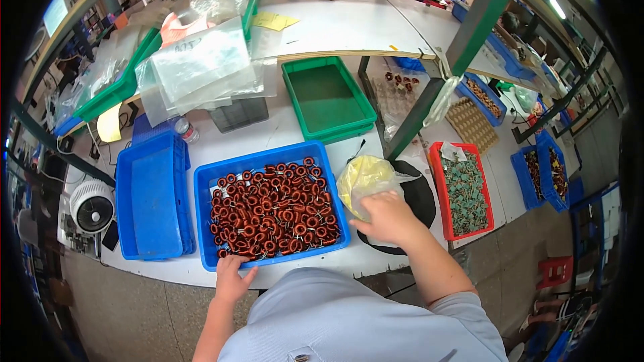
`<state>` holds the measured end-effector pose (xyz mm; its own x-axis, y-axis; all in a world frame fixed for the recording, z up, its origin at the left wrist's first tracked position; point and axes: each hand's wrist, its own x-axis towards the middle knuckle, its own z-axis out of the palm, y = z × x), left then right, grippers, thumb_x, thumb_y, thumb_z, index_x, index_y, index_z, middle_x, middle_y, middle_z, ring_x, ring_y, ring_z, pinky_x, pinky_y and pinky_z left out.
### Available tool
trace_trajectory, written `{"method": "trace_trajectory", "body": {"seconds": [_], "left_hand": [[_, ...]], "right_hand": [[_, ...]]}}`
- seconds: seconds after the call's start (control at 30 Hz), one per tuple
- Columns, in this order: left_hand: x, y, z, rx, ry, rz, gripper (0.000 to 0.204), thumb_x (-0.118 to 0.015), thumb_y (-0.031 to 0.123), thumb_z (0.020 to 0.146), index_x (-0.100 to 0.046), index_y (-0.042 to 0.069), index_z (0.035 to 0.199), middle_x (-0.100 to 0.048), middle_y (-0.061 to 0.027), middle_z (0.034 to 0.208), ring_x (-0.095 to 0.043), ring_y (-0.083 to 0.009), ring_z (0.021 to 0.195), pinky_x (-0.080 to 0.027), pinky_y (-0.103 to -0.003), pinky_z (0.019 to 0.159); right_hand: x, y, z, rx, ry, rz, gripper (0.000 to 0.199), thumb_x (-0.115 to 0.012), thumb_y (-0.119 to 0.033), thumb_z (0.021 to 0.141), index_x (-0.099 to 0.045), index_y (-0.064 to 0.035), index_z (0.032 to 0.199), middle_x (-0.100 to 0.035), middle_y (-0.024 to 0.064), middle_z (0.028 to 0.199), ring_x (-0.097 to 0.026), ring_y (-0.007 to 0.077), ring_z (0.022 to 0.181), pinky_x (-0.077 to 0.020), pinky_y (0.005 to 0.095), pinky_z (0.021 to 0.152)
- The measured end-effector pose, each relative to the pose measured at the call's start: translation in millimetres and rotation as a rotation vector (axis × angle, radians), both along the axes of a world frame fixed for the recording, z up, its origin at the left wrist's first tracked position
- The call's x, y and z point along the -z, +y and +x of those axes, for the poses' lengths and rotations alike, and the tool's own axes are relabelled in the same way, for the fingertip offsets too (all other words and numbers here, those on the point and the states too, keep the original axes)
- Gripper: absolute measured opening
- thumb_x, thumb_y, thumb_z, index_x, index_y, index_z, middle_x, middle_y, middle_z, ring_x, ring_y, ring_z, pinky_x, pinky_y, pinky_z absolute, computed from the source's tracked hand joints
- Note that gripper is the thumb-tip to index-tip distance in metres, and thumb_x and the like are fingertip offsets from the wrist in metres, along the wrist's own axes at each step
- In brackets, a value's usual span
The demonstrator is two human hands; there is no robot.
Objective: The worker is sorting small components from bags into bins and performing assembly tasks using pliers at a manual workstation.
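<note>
Many copper-wound ring coils fill a blue tray in front of me. My left hand grips that tray's near rim, fingers bent over the edge and thumb on the outside. To the right, a clear plastic bag with something yellow in or behind it lies on a black round pad. Closed on the bag's near side is my right hand; its fingertips are partly hidden by the plastic and the hand itself.
Left of the coils stand stacked blue trays and a small white fan. A green tray sits behind. At right, a red tray holds small green parts, beside a green post. A raised shelf crosses the back.
</note>
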<state>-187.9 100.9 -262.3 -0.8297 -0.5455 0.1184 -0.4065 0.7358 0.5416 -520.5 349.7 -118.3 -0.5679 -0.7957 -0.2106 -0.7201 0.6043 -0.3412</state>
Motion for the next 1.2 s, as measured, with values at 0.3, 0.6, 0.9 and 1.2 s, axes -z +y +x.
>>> {"method": "trace_trajectory", "body": {"seconds": [0.3, 0.6, 0.9, 1.2], "left_hand": [[-129.9, 53.3, -170.6, 0.697, 0.277, 0.011, 0.028, -0.074, 0.015, 0.084, -0.069, 0.004, 0.109, -0.066, -0.0096, 0.117, -0.060, -0.0282, 0.108, -0.048, -0.040, 0.097], [-145.8, 86.9, -290.7, 0.883, 0.102, -0.755, 0.038, -0.073, 0.026, 0.084, -0.068, 0.008, 0.116, -0.056, -0.0131, 0.136, -0.038, -0.0343, 0.142, -0.019, -0.066, 0.120], [-155.1, 66.1, -335.8, 0.813, -0.050, -0.657, 0.033, -0.077, 0.027, 0.079, -0.069, 0.012, 0.107, -0.060, -0.0099, 0.132, -0.045, -0.0331, 0.136, -0.025, -0.061, 0.117], [-155.7, 32.7, -350.3, 0.703, -0.131, -0.282, 0.018, -0.077, 0.015, 0.078, -0.068, 0.010, 0.093, -0.070, -0.0024, 0.105, -0.059, -0.0269, 0.114, -0.039, -0.046, 0.103]], "right_hand": [[3.3, 53.7, -21.7, 0.239, -0.047, -0.744, 0.031, -0.067, -0.010, 0.084, -0.069, -0.0050, 0.115, -0.066, 0.0092, 0.101, -0.059, 0.0243, 0.099, -0.0459, 0.0302, 0.088], [16.8, 73.6, -14.9, 0.364, 0.046, -0.433, 0.054, -0.078, -0.029, 0.079, -0.061, -0.0034, 0.124, -0.063, 0.0114, 0.118, -0.059, 0.0317, 0.104, -0.0487, 0.0397, 0.090], [116.5, 43.8, -13.0, 0.471, 0.222, -0.796, 0.050, -0.074, -0.019, 0.085, -0.058, 0.0029, 0.128, -0.060, 0.0190, 0.127, -0.058, 0.0319, 0.113, -0.0470, 0.0412, 0.099], [115.7, 35.4, -32.2, 0.931, -0.487, -1.243, 0.020, -0.059, -0.011, 0.098, -0.065, 0.0008, 0.113, -0.069, 0.0108, 0.099, -0.062, 0.0179, 0.086, -0.0489, 0.0286, 0.084]]}}
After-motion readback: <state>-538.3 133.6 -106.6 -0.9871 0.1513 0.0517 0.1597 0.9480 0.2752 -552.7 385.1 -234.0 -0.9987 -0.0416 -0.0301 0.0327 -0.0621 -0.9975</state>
